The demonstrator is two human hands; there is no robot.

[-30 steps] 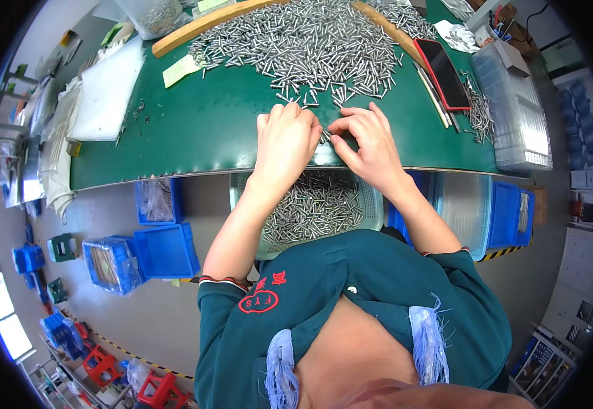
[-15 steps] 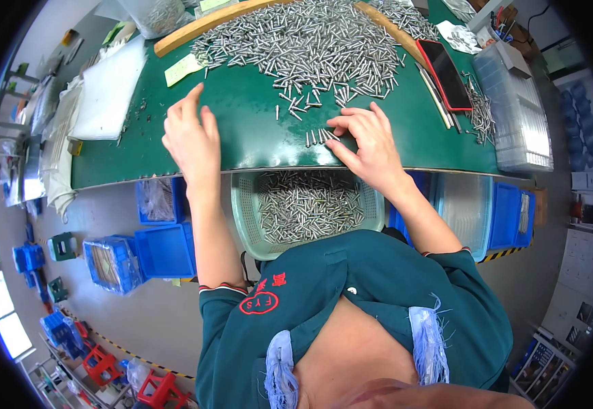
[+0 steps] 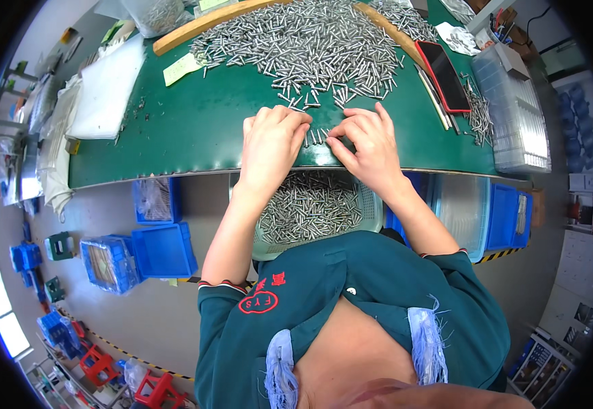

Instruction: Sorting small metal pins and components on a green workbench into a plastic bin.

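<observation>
A short row of small silver metal pins lies side by side on the green tabletop near its front edge. My left hand is at the row's left end, its fingers bent and pressed together; what lies under the fingertips is hidden. At the right end, my right hand has thumb and forefinger closed around the last pins, the other fingers curled loosely above. Just beyond both hands spreads a large heap of the same pins, with a few strays at its near edge.
Wooden strips flank the heap. A red-edged phone and clear plastic trays lie to the right. White foam sheets and a yellow-green note are on the left. Below the table edge, a green basket holds more pins.
My left hand has swung right from open space on the left of the tabletop to the left end of the pin row, its fingers drawing together. My right hand has stayed nearly in place.
</observation>
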